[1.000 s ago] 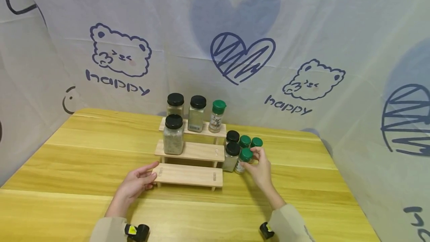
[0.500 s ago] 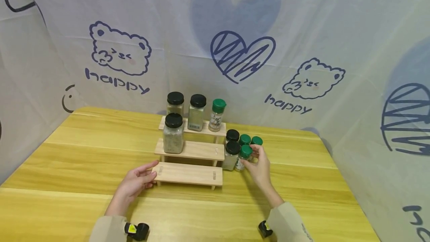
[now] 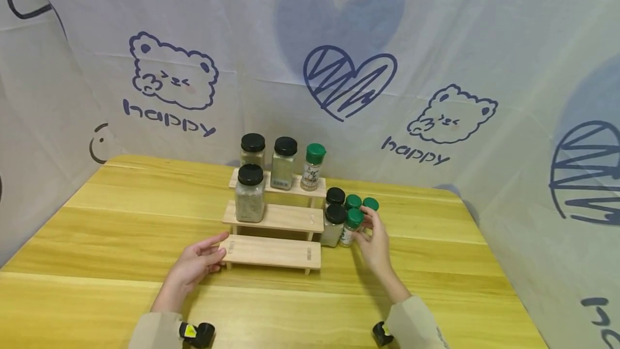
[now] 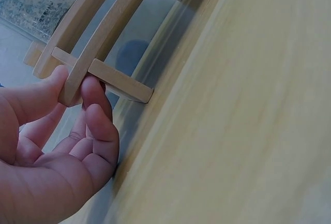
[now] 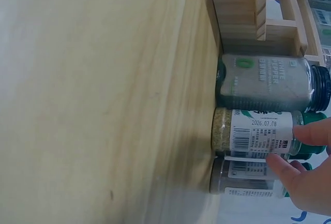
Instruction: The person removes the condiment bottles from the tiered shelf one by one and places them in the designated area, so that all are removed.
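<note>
My left hand (image 3: 192,264) pinches the left end of the lowest shelf of a three-tier wooden spice rack (image 3: 271,252). In the left wrist view the thumb is above the board (image 4: 85,74) and a finger below. To the right of the rack, my right hand (image 3: 378,244) has thumb and fingers around the upper part of a small green-capped spice jar (image 3: 346,237). That jar stands upright on the table; its white printed label (image 5: 264,133) faces the right wrist camera. A black-capped jar (image 3: 332,230) stands close on its left.
Behind the handled jar are another black-capped jar (image 3: 335,196) and two green-capped jars (image 3: 353,202). The top shelf bears two black-capped jars (image 3: 283,163) and a green-capped one (image 3: 312,168). One large black-capped jar (image 3: 249,198) stands on the middle shelf. A printed cloth (image 3: 271,96) hangs behind the table.
My right thumb has slid slightly right across the small green-capped jar, and the jar's label has turned a little. My left hand stays on the rack.
</note>
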`<state>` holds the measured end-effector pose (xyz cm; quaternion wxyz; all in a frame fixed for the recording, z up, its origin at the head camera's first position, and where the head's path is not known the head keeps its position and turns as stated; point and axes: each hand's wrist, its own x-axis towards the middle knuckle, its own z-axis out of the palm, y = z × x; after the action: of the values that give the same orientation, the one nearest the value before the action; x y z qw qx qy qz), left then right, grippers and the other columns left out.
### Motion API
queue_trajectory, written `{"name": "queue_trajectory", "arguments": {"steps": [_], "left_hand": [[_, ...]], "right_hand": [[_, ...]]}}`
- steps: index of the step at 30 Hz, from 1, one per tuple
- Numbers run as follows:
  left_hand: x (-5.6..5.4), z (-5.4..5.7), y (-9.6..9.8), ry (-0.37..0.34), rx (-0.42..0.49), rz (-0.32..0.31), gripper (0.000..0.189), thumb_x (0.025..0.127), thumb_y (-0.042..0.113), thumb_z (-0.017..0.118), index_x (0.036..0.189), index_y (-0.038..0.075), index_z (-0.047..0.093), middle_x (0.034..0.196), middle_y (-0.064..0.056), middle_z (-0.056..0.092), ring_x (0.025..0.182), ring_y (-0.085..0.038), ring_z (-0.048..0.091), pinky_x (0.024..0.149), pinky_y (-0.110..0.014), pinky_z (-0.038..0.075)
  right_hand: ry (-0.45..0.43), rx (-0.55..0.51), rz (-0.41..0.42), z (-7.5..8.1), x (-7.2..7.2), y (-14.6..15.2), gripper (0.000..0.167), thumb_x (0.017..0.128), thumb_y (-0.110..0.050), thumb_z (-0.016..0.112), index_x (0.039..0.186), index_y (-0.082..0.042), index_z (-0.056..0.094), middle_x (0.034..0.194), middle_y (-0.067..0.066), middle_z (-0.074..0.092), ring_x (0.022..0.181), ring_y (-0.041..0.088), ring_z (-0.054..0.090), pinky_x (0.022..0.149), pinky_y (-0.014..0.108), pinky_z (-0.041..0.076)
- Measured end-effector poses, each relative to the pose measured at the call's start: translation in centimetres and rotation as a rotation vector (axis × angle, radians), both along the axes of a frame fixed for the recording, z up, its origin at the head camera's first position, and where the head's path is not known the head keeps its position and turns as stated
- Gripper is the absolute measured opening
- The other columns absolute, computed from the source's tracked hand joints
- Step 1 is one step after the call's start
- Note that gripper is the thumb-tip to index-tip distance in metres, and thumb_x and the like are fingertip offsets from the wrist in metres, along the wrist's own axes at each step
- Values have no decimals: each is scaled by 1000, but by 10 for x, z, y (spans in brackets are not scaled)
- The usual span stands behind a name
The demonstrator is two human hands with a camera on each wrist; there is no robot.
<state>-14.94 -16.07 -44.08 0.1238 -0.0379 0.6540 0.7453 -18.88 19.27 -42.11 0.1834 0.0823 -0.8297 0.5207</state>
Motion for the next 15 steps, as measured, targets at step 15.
{"name": "queue_trajectory", "arguments": {"steps": [15], "left_hand": [[0,0,0,-3,-4,-5,51,88,3,54,133,-8,31,86,-1,58,69,-11,56,61,-21,47]], "right_hand": [[69,-23,-54,13,11,-2,39,74,15,62,111,9,52,104,22,53,93,34,51,72,34,50]]}}
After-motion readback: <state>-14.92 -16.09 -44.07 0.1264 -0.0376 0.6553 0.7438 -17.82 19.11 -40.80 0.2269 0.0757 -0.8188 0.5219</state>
